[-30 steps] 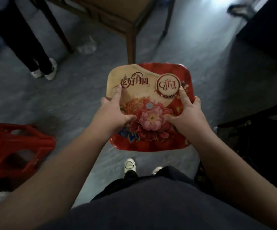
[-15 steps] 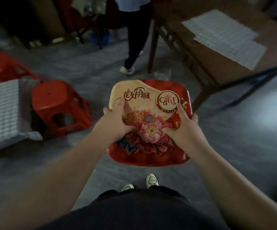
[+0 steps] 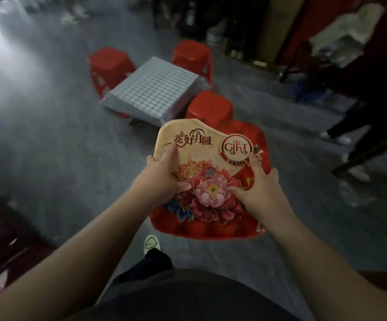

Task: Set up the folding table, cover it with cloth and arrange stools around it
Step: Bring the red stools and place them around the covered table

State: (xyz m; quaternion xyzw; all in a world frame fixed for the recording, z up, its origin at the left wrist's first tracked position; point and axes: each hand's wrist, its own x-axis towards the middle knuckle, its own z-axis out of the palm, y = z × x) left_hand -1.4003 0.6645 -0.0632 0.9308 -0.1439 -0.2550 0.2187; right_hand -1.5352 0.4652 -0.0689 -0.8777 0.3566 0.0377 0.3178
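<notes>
Fingers (image 3: 173, 152) of both hands grip the seat of a red stool (image 3: 211, 228). On the left hand (image 3: 162, 181) and the right hand (image 3: 257, 195) alike, thumb and forefinger lie on the printed top and the other fingers wrap over the side edges. The seat is level and held clear of the ground in front of the body, a two-sided hold suited to carrying. Its legs are hidden beneath the seat.

Grey floor (image 3: 49, 140) fills most of the view, with glare at the upper left.

Cloth-covered folding table (image 3: 152, 89): standing low ahead of the person, unfolded, a white checked cloth draped over its edges. Set-up and covering are judged complete.

Placed stools, three in number: far-left stool (image 3: 110, 63), far stool (image 3: 192, 54) and near-right stool (image 3: 208, 107). Each stands just beside one side of the table. No stool is seen at the near-left side. The carried stool is judged to be meant for that gap, which would make it the last of four.

Bystander's legs (image 3: 354, 121) stand to the right, well apart from the table; they could obstruct an approach from that side.

Wearer's shoe (image 3: 152, 243) shows below the carried seat, pointing toward the table.

Small round hole (image 3: 210, 172) sits at the seat's centre, between the two thumbs and not used for the grip
</notes>
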